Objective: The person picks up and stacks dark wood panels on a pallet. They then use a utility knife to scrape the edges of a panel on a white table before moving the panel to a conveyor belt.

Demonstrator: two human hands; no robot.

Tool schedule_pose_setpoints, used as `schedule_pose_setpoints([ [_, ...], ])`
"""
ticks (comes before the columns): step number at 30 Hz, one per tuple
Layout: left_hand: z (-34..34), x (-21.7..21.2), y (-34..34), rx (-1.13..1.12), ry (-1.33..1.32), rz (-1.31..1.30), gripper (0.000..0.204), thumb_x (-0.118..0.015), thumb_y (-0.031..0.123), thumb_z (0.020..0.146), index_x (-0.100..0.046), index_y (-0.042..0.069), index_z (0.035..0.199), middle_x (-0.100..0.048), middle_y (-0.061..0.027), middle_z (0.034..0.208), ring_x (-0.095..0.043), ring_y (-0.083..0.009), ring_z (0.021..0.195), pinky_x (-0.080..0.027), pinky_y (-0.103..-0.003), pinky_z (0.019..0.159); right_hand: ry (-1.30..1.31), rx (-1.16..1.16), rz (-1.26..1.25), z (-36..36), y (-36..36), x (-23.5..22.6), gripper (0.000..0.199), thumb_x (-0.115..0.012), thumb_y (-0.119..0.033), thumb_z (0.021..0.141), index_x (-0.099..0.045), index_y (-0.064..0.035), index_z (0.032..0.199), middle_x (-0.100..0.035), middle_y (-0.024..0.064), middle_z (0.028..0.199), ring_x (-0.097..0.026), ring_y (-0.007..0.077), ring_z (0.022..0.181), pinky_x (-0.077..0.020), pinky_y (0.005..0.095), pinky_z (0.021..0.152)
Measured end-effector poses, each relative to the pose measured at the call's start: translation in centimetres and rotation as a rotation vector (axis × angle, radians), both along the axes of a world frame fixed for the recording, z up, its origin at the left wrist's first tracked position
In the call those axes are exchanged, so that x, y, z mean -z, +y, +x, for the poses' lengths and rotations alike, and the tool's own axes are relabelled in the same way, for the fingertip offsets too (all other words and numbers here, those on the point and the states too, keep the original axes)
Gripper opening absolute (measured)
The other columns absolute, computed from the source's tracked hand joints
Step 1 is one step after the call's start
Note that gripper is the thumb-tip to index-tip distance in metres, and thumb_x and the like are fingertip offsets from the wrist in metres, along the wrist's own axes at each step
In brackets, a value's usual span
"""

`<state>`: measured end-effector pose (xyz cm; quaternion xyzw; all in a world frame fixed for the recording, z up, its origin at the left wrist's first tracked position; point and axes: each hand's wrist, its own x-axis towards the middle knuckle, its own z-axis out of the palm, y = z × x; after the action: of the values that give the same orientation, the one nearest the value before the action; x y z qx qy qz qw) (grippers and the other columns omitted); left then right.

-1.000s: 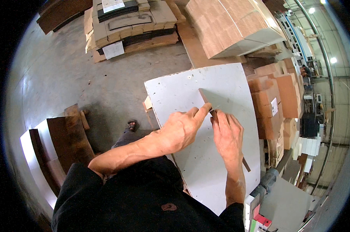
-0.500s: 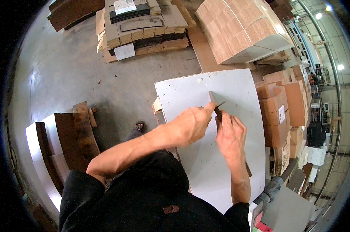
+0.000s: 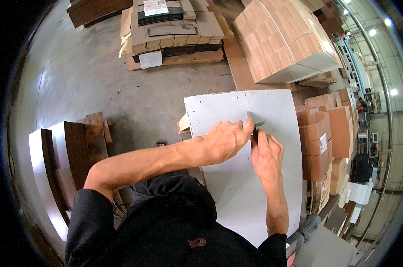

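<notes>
Both hands meet above a pale board. My left hand (image 3: 226,140) is closed, its fingers gripping a narrow dark strip (image 3: 249,115) whose far end sticks out past the knuckles. My right hand (image 3: 267,153) pinches the same strip closer to me, fingertips almost touching the left hand. A short thin blade-like piece (image 3: 260,123) juts out to the right between the hands; which hand holds it I cannot tell. Most of the strip is hidden behind the fingers and right forearm. Beneath lies the pale grey-white board surface (image 3: 237,191), scuffed and specked.
Brown cardboard boxes (image 3: 312,142) stand right of the board. A large strapped stack of wood-toned panels (image 3: 272,40) is at the far right, a pallet of flat panels (image 3: 179,38) beyond. At left stand dark panels with white faces (image 3: 61,147). Grey machinery (image 3: 308,227) sits near right.
The strip's near end, which showed beside my right forearm, is out of sight. The blade-like piece shows broader and lighter. The whole view has shifted slightly; both hands stay together over the board.
</notes>
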<state>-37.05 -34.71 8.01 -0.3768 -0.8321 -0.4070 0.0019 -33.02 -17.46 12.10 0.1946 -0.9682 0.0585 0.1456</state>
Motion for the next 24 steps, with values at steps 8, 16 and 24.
schedule_pose_setpoints([
  [8, -1.1, 0.0, 0.1, 0.085, -0.134, -0.037, 0.031, -0.056, 0.001, 0.09, -0.047, -0.013, 0.115, -0.061, -0.0286, 0.066, -0.066, -0.0463, 0.066, -0.052, -0.05, 0.055, 0.0, -0.004, -0.005, 0.1, 0.2, 0.4, 0.011, -0.068, -0.001, 0.085, -0.058, 0.0008, 0.088, -0.06, 0.0154, 0.065, -0.06, 0.0314, 0.062, -0.0514, 0.041, 0.056],
  [16, -2.5, -0.9, 0.4, 0.199, -0.5, 0.3, 0.018, -0.053, 0.007, 0.096, -0.054, -0.006, 0.11, -0.061, -0.0155, 0.066, -0.059, -0.0255, 0.053, -0.05, -0.039, 0.052, -0.003, 0.014, -0.061, 0.0, 2.0, -1.2, 0.017, -0.07, -0.004, 0.085, -0.061, 0.0026, 0.099, -0.064, 0.0158, 0.072, -0.062, 0.0309, 0.065, -0.0511, 0.0414, 0.058],
  [24, -3.1, -2.2, 1.9, 0.299, -0.742, 0.309, 0.02, -0.049, 0.011, 0.098, -0.057, -0.005, 0.107, -0.06, -0.0071, 0.068, -0.056, -0.0141, 0.052, -0.048, -0.033, 0.049, -0.079, 0.036, -0.076, 0.4, 4.3, -3.1, 0.023, -0.072, -0.004, 0.082, -0.062, 0.0002, 0.102, -0.065, 0.0158, 0.077, -0.063, 0.0329, 0.069, -0.0504, 0.0426, 0.06],
])
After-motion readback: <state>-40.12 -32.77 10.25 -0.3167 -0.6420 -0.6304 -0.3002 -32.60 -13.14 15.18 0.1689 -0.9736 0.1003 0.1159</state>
